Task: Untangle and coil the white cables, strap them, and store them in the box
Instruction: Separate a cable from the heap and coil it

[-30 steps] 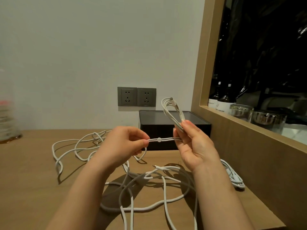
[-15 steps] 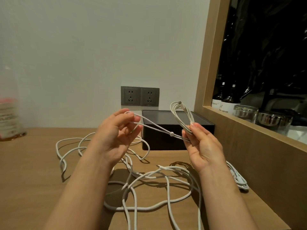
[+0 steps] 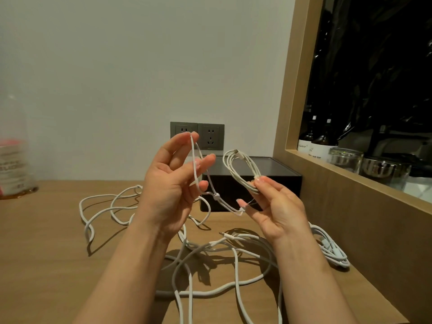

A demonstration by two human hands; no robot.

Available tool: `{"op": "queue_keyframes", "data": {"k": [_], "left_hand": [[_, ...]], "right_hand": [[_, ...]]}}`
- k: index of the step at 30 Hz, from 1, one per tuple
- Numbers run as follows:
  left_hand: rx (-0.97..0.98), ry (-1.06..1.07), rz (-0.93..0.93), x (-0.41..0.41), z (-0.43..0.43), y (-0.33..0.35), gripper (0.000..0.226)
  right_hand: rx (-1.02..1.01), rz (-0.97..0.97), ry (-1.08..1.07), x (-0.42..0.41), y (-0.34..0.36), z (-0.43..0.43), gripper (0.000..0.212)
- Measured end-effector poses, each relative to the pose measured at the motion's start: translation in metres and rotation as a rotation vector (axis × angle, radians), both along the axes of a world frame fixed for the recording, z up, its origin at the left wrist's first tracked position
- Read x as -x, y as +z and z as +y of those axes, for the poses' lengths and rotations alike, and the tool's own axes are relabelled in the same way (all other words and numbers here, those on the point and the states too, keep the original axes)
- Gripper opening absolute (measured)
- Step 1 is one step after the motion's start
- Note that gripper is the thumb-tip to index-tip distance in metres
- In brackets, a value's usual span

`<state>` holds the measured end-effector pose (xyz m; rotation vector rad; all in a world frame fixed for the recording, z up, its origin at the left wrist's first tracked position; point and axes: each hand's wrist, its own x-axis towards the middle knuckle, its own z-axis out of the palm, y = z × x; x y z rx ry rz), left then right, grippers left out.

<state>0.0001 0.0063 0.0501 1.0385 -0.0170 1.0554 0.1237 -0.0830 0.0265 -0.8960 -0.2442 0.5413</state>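
My right hand [image 3: 278, 206] pinches a small coiled white cable [image 3: 240, 169], held upright in front of the dark box [image 3: 280, 174]. A thin white strap [image 3: 216, 196] with a round bead runs from that hand up to my left hand [image 3: 174, 183], whose raised fingers are spread with the strap looped over them. Several loose white cables [image 3: 210, 251] lie tangled on the wooden table [image 3: 46, 253] below both hands. Another coiled white cable [image 3: 332, 251] lies by the right wall panel.
Two grey wall sockets [image 3: 197, 135] sit behind the box. A clear bottle with a pink label [image 3: 14, 157] stands at the far left. A wooden-framed niche [image 3: 350, 169] on the right holds bottles and glass jars.
My left hand has risen and spread its fingers, drawing the strap from level into a slanted open loop. My right hand stayed near the box with the coil.
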Motion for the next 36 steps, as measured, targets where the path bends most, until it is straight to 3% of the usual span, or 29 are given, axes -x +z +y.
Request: {"op": "queue_keyframes", "data": {"k": [6,9,20,26,30,33,36], "left_hand": [[-0.289,0.249,0.391,-0.001,0.01,-0.011,0.035],[-0.344,0.284,0.482,-0.003,0.012,-0.014,0.031],[-0.3,0.218,0.472,-0.002,0.012,-0.012,0.057],[-0.437,0.175,0.58,-0.006,0.012,-0.017,0.036],[-0.235,0.145,0.47,-0.009,0.015,-0.016,0.03],[-0.179,0.063,0.508,-0.012,0.018,-0.021,0.052],[-0.331,-0.06,0.722,-0.014,0.013,-0.028,0.08]], "right_hand": [[0.064,-0.236,-0.168,-0.007,0.001,-0.007,0.011],[0.023,-0.33,-0.149,-0.005,0.003,-0.009,0.011],[0.093,-0.577,0.085,0.002,-0.002,-0.01,0.01],[0.195,-0.641,0.208,0.01,-0.006,-0.005,0.011],[0.149,-0.541,0.173,0.008,-0.006,-0.004,0.011],[0.076,-0.461,0.14,0.005,-0.004,-0.005,0.009],[0.03,-0.423,0.103,0.003,0.0,-0.007,0.008]]}}
